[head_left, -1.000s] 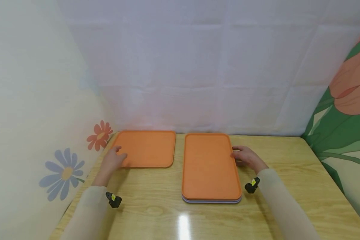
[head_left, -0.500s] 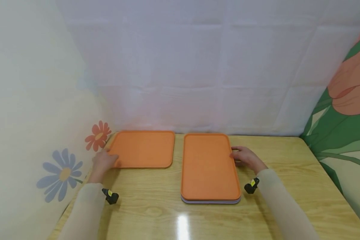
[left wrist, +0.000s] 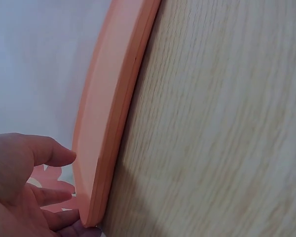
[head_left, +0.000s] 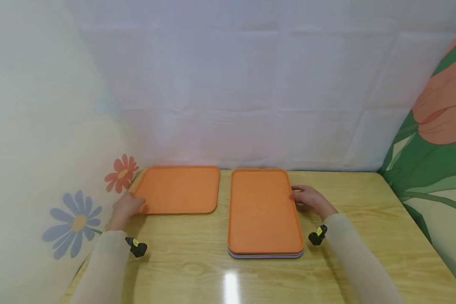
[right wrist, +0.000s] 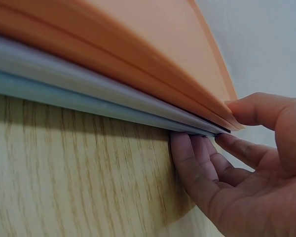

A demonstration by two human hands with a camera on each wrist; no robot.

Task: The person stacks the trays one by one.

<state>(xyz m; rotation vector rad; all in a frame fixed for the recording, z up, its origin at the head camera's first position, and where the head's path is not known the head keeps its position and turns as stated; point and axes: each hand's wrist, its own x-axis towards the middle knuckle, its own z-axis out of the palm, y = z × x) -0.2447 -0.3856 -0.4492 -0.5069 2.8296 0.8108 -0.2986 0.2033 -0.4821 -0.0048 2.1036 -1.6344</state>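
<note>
A single orange tray [head_left: 178, 189] lies flat at the back left of the table. My left hand [head_left: 125, 209] holds its left end near the front corner; in the left wrist view the thumb [left wrist: 61, 155] is at the rim and the other fingers reach under the corner. To the right lies a stack topped by another orange tray [head_left: 264, 211], with a lavender tray [right wrist: 64, 64] and a light blue tray [right wrist: 64, 98] beneath. My right hand [head_left: 312, 200] grips the stack's right side, thumb on the orange rim, fingers at the underside of the lower trays.
The wooden table [head_left: 190, 266] meets a white cloth backdrop [head_left: 220, 84] at the rear. Close on the left stands a flower-printed panel [head_left: 30, 147], and a tulip-printed one [head_left: 441, 177] borders the right. A narrow strip of table separates the tray from the stack.
My left hand has moved left from above the single tray to its left end and taken hold there. My right hand keeps its place on the stack.
</note>
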